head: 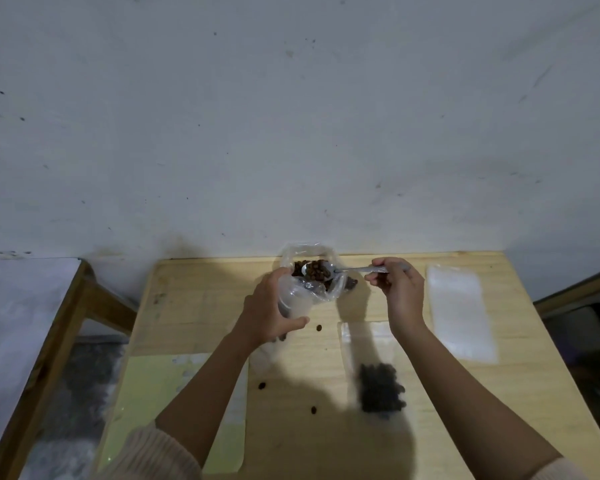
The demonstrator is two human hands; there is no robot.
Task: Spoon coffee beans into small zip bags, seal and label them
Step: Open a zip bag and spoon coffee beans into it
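Observation:
My left hand (271, 310) grips a small clear zip bag (297, 301), holding its mouth up near the back of the wooden table (194, 306). My right hand (397, 289) pinches the handle of a metal spoon (347, 270). The spoon's bowl, heaped with brown coffee beans (317, 269), hovers over a larger clear bag of beans (307, 258) at the table's far edge. A filled zip bag (378, 386) with dark beans lies flat under my right forearm.
A stack of empty clear zip bags (459, 310) lies at the right. A pale yellow-green label sheet (149, 389) lies at the front left. Loose beans (318, 328) are scattered mid-table. A wall stands right behind; a second wooden table (49, 337) is at left.

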